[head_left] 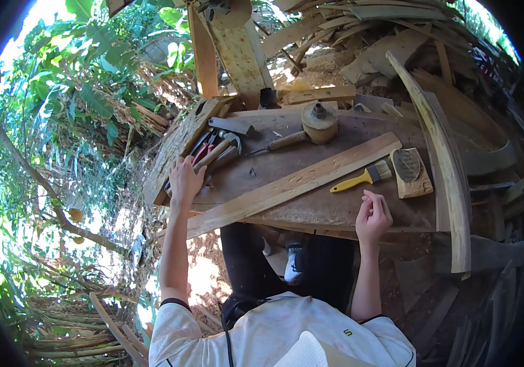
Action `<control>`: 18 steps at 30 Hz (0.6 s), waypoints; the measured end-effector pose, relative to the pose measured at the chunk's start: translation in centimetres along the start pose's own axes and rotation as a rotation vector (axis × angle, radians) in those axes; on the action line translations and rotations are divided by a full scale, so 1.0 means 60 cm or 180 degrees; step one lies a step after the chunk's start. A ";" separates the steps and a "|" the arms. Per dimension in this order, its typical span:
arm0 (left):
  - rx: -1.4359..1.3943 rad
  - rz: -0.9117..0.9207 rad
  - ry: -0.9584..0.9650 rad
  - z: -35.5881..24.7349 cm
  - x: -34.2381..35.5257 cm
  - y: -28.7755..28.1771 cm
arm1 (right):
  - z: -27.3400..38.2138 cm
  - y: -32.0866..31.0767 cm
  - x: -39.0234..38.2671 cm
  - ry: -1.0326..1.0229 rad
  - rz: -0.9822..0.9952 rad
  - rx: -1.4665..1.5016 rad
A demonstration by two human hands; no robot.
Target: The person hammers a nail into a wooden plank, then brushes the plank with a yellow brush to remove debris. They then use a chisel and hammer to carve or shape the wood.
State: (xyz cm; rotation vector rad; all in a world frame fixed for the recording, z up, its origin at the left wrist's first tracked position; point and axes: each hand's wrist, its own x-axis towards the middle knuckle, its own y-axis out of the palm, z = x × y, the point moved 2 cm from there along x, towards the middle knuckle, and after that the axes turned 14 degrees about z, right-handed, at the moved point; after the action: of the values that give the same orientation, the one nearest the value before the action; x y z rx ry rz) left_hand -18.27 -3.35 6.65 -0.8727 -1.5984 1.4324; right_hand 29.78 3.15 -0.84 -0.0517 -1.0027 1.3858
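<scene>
**Left hand on the hammer handle, right hand curled empty above the bench**

The wooden-handled claw hammer [222, 148] lies at the left end of the dark, worn wooden workbench [335, 211], its metal head pointing up and away, its handle running down toward the person. The left hand [185, 179] rests on the lower end of that handle with fingers spread open rather than wrapped around it; whether it presses on the wood cannot be told. Just beside the hammer lie red-handled pliers [204, 147].

The long pale wooden plank [298, 181] runs diagonally across the bench, from its lower left up to the right. The right hand [373, 215] hovers near the front edge of the bench, below the plank's right part, fingers loosely curled inward with nothing in them. Just above it, touching the plank's lower side, lies the yellow-handled paintbrush [363, 178]. To the right of the brush sits a small wooden block with a wire brush face [410, 172].

Farther back stands a round wooden pot with a knobbed lid [319, 122], and a wooden-handled tool [280, 143] lies against its left side. A curved wooden rib [442, 165] arches along the bench's right edge.
</scene>
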 end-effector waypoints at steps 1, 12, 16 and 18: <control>0.0048 0.0075 0.0017 0.007 -0.002 0.002 | 0.000 0.000 0.000 -0.0001 0.0002 0.0007; -0.0032 0.0432 0.0134 0.042 0.000 0.012 | 0.000 0.000 -0.003 -0.0004 0.0030 -0.0015; -0.0070 0.0639 0.0067 0.046 -0.005 0.012 | 0.000 0.000 -0.002 -0.0019 0.0028 -0.0057; 0.0014 0.0526 0.0118 0.045 -0.008 0.012 | 0.001 0.000 -0.001 -0.0015 0.0033 -0.0075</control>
State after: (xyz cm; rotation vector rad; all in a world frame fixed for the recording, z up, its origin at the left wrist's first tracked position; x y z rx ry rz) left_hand -20.48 -4.84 5.78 -1.0431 -1.5241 1.5238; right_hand 29.76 3.04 -0.84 -0.0712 -1.0241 1.3842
